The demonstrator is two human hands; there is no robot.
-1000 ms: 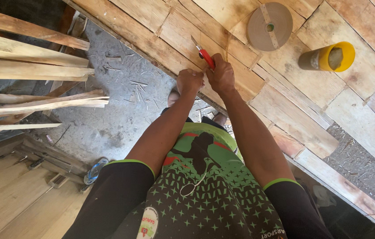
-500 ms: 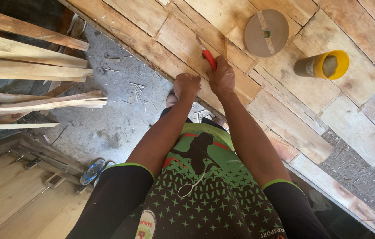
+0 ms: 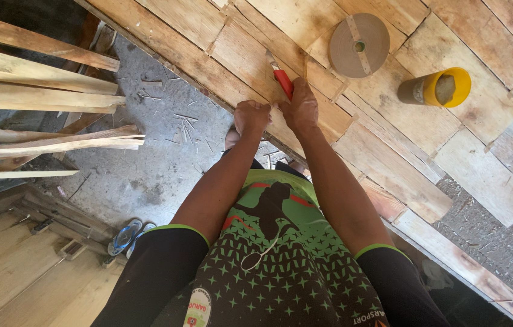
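My right hand (image 3: 300, 107) grips a red-handled knife (image 3: 281, 78), its blade pointing away across a sheet of wood veneer pieces (image 3: 389, 157) laid on a bench. My left hand (image 3: 251, 116) is fisted beside it at the sheet's near edge, pressing down on the veneer; I cannot tell what its fingers pinch. A thin strip of brown tape runs from near my hands up to a roll of brown tape (image 3: 359, 46) lying flat further back.
A yellow-rimmed cylindrical container (image 3: 437, 89) lies right of the tape roll. Long wooden slats (image 3: 38, 97) stick out at the left over a grey concrete floor (image 3: 147, 151) strewn with splinters. Sandals (image 3: 126, 236) lie on the floor below; planks (image 3: 20, 272) at bottom left.
Both hands stay at the veneer's near edge; the knife has edged slightly along the seam. The view has shifted a little.
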